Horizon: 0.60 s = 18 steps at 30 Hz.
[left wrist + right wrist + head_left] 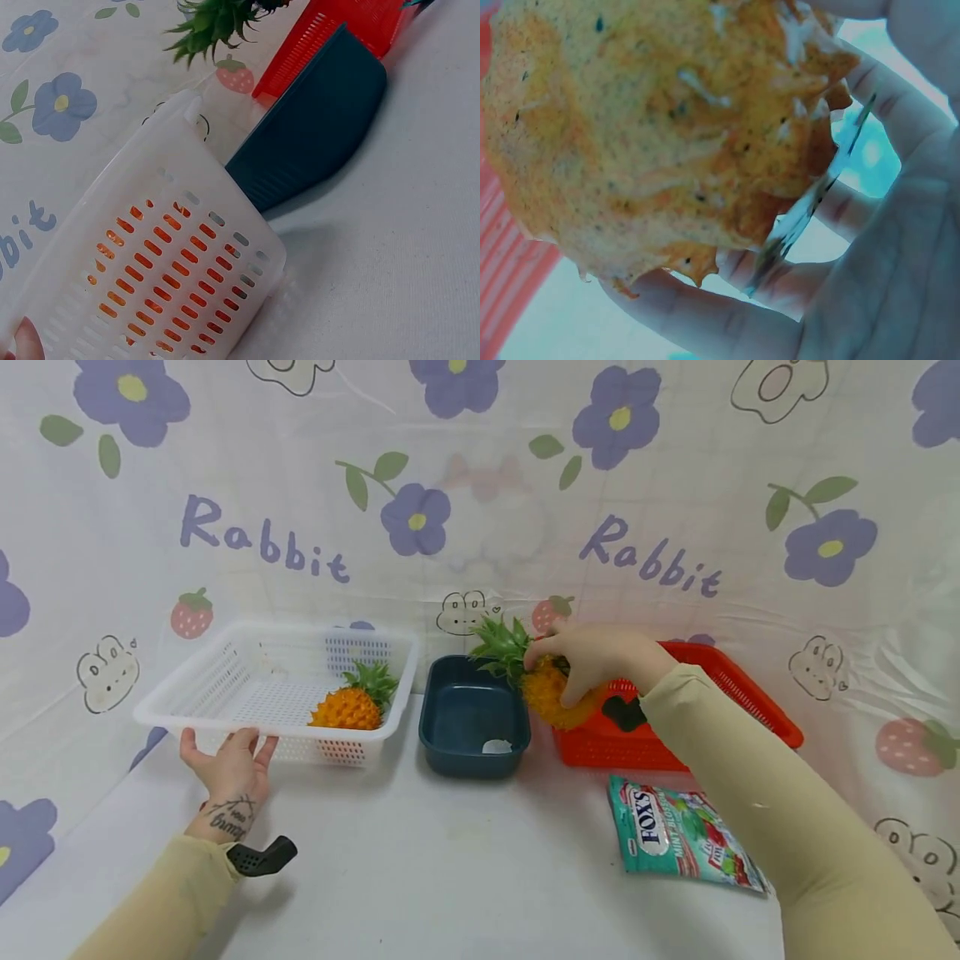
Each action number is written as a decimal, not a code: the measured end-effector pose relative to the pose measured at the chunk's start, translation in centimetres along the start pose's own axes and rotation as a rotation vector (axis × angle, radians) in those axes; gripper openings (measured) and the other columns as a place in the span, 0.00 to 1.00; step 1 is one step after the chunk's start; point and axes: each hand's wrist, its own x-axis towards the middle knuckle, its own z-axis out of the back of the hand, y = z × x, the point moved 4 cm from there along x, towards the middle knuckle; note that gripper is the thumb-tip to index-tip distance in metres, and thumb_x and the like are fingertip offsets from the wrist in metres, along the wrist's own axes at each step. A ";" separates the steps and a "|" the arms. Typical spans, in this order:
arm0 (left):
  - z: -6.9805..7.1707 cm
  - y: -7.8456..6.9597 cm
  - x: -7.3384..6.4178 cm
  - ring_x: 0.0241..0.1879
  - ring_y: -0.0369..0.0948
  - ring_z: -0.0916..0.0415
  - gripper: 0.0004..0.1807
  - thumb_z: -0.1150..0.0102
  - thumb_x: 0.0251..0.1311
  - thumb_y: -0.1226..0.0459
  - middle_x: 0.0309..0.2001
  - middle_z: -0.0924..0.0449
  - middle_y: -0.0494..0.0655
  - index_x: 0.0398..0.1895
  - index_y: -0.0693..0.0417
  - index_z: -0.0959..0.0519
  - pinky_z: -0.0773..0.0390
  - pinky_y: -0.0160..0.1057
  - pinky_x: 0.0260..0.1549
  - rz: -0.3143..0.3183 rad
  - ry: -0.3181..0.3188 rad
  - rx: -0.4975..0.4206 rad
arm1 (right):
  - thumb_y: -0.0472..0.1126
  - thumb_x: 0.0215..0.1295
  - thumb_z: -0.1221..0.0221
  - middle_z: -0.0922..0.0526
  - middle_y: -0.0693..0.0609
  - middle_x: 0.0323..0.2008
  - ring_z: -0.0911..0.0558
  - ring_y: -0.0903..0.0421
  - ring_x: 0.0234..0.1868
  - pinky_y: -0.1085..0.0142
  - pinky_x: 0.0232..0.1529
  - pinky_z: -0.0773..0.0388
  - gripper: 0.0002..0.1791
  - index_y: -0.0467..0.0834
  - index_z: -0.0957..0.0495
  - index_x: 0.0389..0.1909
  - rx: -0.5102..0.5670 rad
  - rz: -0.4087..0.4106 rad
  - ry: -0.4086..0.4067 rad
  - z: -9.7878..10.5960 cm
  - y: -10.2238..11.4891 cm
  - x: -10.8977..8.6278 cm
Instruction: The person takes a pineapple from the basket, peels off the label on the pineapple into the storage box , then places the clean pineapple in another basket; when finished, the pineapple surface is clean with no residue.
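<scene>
My right hand [600,656] grips a small orange pineapple [551,697] with a green leafy crown. It is held up between the dark blue basin and the red basket, with the crown over the basin. In the right wrist view, fingers curl round the bumpy fruit [652,142]. My left hand [234,768] holds the front rim of a white plastic basket [195,720], fingertips at its edge. A second pineapple [348,708] lies in that basket's right front corner, its orange skin showing through the slots in the left wrist view.
The dark blue basin [472,756] stands in the middle with a small whitish piece [497,747] inside. At right is the red basket [611,756], partly behind my right arm. A green Fox's candy bag [675,835] lies before it. A patterned cloth [480,468] hangs behind.
</scene>
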 end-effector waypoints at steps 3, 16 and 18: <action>-0.1 0.0 0.0 0.56 0.41 0.32 0.52 0.46 0.54 0.79 0.58 0.37 0.40 0.62 0.16 0.59 0.22 0.41 0.44 0.002 0.000 0.002 | 0.36 0.45 0.33 0.37 0.49 0.55 0.30 0.49 0.50 0.61 0.42 0.22 0.32 0.60 0.29 0.53 -0.002 0.084 -0.002 -0.5 2.0 -0.8; 0.0 0.1 0.0 0.56 0.42 0.35 0.52 0.46 0.53 0.80 0.57 0.39 0.41 0.62 0.17 0.58 0.20 0.40 0.40 0.014 -0.027 -0.023 | 0.42 0.42 0.27 0.38 0.55 0.58 0.35 0.54 0.53 0.69 0.39 0.26 0.33 0.65 0.27 0.51 -0.101 0.317 0.019 -5.2 8.2 -3.5; 0.1 0.1 0.0 0.56 0.42 0.35 0.52 0.46 0.53 0.80 0.57 0.39 0.40 0.62 0.17 0.58 0.21 0.40 0.41 0.014 -0.026 -0.015 | 0.43 0.41 0.26 0.38 0.55 0.59 0.36 0.55 0.54 0.69 0.39 0.26 0.34 0.66 0.27 0.51 -0.123 0.341 0.029 -6.1 8.9 -3.6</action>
